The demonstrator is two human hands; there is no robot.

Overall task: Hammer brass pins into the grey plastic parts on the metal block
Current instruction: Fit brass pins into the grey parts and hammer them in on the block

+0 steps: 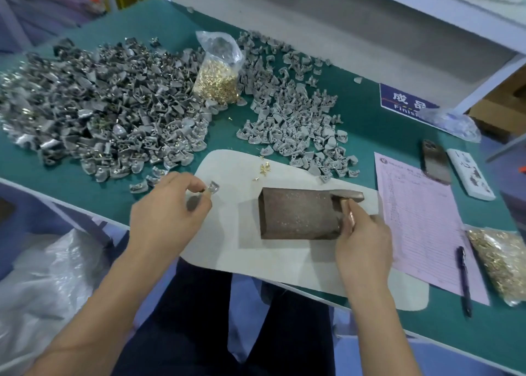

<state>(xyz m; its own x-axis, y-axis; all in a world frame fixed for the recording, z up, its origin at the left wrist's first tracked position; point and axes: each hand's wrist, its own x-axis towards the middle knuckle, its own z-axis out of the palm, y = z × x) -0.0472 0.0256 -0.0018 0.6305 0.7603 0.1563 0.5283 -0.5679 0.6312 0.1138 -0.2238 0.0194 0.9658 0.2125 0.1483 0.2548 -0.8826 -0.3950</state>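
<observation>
A rusty brown metal block (299, 216) lies on a pale mat (227, 241) at the table's front, its top bare. My left hand (168, 210) hovers left of the block and pinches one small grey plastic part (212, 188) between thumb and fingertips. My right hand (363, 244) grips the handle of a small hammer (348, 197) whose head rests at the block's right end. A few loose brass pins (264, 169) lie on the mat behind the block.
A large heap of grey parts with pins (85, 110) covers the table's left; a second heap of plain grey parts (296, 125) lies behind the mat. An open bag of brass pins (217, 73) stands between them. At right: pink form (421, 224), pen (464, 281), phone (435, 162), another pin bag (501, 264).
</observation>
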